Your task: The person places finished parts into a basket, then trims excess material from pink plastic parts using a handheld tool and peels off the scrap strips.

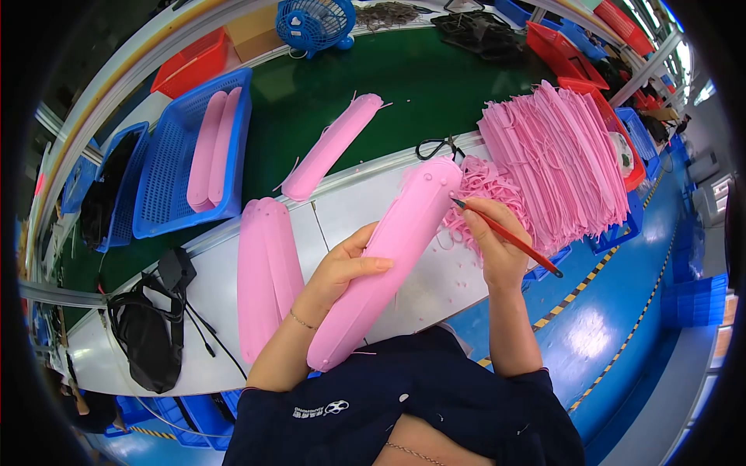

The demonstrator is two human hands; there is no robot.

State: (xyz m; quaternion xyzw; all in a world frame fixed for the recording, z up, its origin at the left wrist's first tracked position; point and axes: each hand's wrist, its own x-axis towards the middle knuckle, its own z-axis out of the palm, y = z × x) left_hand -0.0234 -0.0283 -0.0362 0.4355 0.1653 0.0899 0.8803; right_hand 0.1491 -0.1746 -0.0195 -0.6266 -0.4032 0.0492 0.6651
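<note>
My left hand (346,268) is closed around the edge of a long pink padded fabric piece (388,264), its thumb lying on the front. The piece is held at a slant, its lower end near my chest, with small round bumps at its upper end. My right hand (497,241) grips a slim red pen-like tool (528,252), whose dark tip points at the bumps, beside the piece's upper right edge. Two similar pink pieces (264,279) lie on the white table to the left. Another pink piece (334,147) lies farther back.
A big stack of pink strips (556,159) stands at right, beside loose pink trimmings (489,190) and black-handled scissors (439,147). A blue basket (167,171) holds pink pieces. A black bag (148,338) and cables lie at left, a blue fan (315,23) stands behind.
</note>
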